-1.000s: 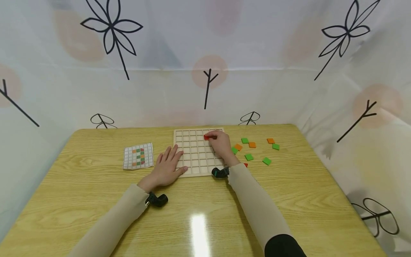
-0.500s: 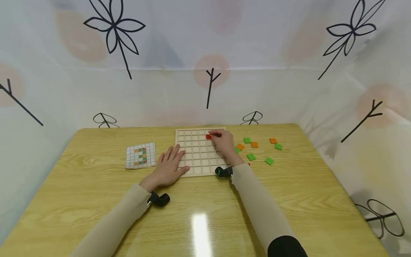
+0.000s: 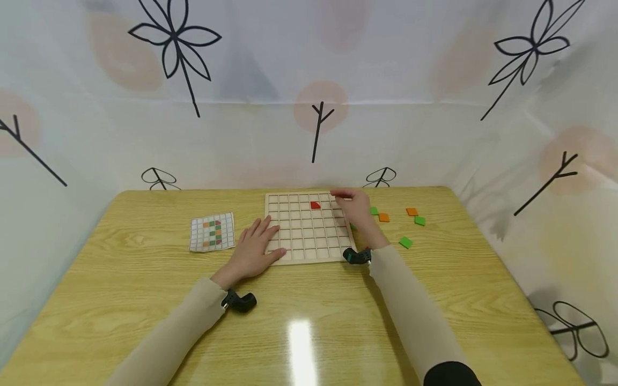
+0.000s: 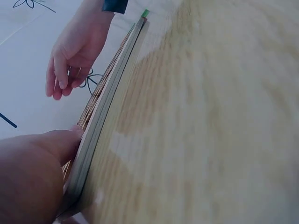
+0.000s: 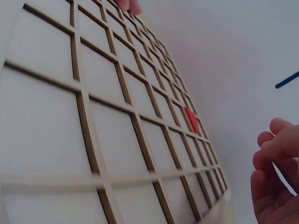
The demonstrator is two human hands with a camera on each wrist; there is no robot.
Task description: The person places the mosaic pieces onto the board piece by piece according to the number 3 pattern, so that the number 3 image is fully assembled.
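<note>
A wooden grid board (image 3: 306,233) lies flat on the table, its square cells framed by thin ribs. One red tile (image 3: 315,205) with a cut-off corner sits in a cell of the second row from the back; it shows too in the right wrist view as a red tile (image 5: 191,120). My left hand (image 3: 251,251) rests flat with spread fingers on the board's left edge. Above the board's back right corner hovers my right hand (image 3: 356,208), its fingers loosely bent and holding nothing, as the right wrist view of the hand (image 5: 275,172) confirms.
Left of the board lies a printed pattern card (image 3: 212,232) with coloured squares. To the right are scattered loose tiles: an orange tile (image 3: 383,217), a green tile (image 3: 406,243) and several others, some partly behind the right arm. A patterned cloth (image 3: 241,145) stands behind the table.
My right hand has let go of the red tile, which stays in its cell, and has moved right towards the board's back right corner. The left hand keeps its place.
</note>
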